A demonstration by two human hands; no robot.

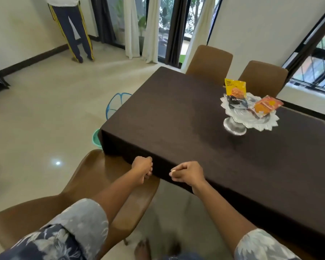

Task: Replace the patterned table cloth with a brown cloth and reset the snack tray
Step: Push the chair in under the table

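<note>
I am looking down into a tiled dining room, where the table is already covered by the brown cloth, lying flat across the top and hanging over the sides. Taking the table's near edge as my reference, both my hands sit right against the drop of cloth just below it. My left hand is curled, fingers pinched on the hanging fabric towards the near-left corner; my right hand is clenched the same way just beside it, thumb and forefinger nipping the cloth. The edge runs diagonally from that corner away to my right, so the hem's long axis lies along the line between my two hands, and the right hand is the nearer to the long untended stretch. I judge the step in hand to be tugging the overhang straight.

Well beyond the edge, on the far-right part of the top, the snack tray stands upright on its pedestal with packets in it, so the reset looks done. A brown chair sits beneath my left arm.
</note>
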